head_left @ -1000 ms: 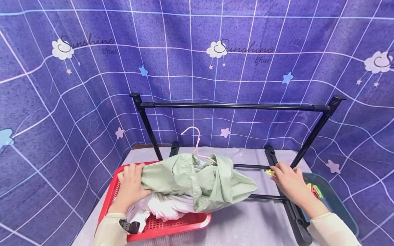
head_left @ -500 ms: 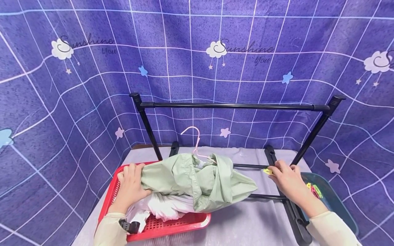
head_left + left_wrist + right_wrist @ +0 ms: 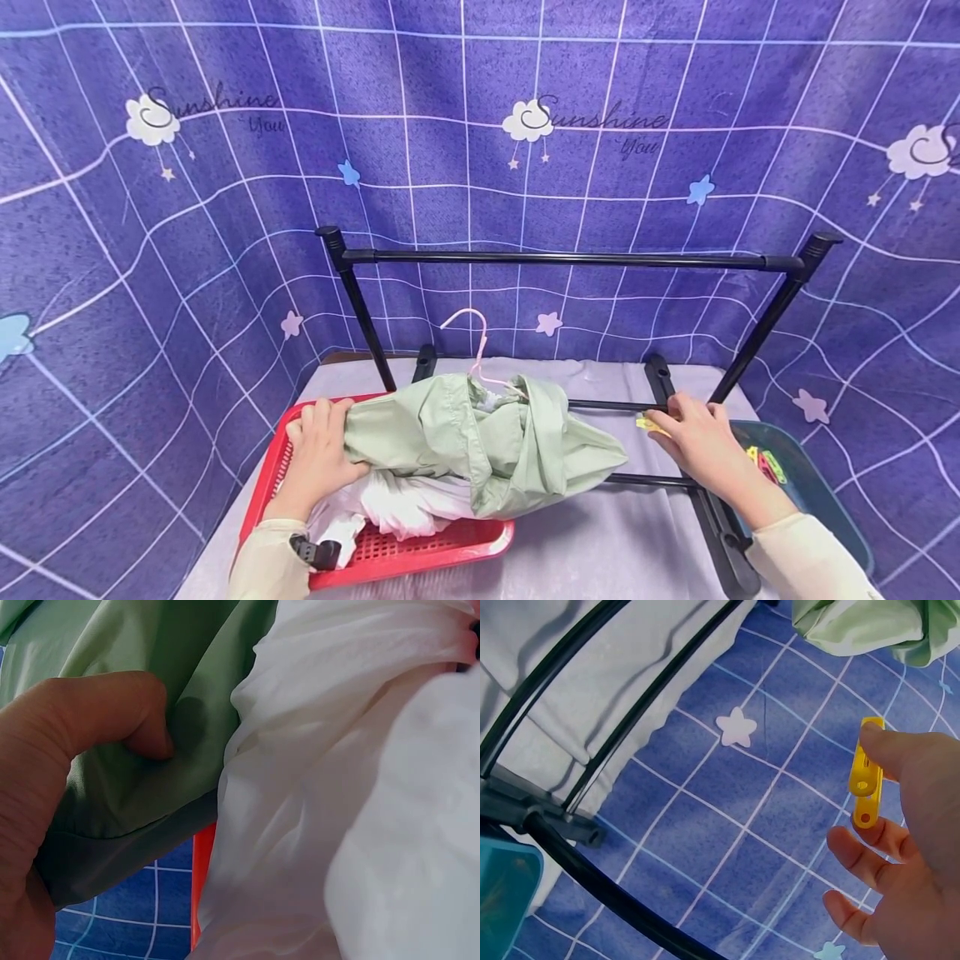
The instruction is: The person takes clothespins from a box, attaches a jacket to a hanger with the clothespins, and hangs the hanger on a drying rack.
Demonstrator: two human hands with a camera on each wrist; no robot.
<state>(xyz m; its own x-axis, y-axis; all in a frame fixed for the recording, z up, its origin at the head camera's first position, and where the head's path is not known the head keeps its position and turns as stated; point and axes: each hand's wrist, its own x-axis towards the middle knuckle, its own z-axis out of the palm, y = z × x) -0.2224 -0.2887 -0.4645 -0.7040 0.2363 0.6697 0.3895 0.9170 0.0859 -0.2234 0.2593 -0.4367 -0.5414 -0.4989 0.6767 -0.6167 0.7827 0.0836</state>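
Note:
A light green garment (image 3: 442, 425) sits on a pink clothes hanger (image 3: 482, 337), whose hook sticks up above the cloth. My left hand (image 3: 318, 454) grips the garment's left end over the red basket (image 3: 427, 565); in the left wrist view the thumb is bent against the green fabric (image 3: 127, 780), and the fingers are hidden. To the right of the garment, apart from it, my right hand (image 3: 705, 450) pinches a yellow clothespin (image 3: 866, 772) between thumb and fingers. The other fingers of that hand are loosely bent.
White and pinkish clothes (image 3: 412, 504) lie in the red basket. A black rack (image 3: 570, 259) stands behind, its lower bars running beneath the garment. At the right, a dark teal tray (image 3: 840, 525) contains several coloured clothespins (image 3: 768, 465). A purple curtain (image 3: 600, 200) forms the backdrop.
My right hand has shifted slightly left with the yellow clothespin, closer to the green garment. The left hand, garment and hanger have stayed in place.

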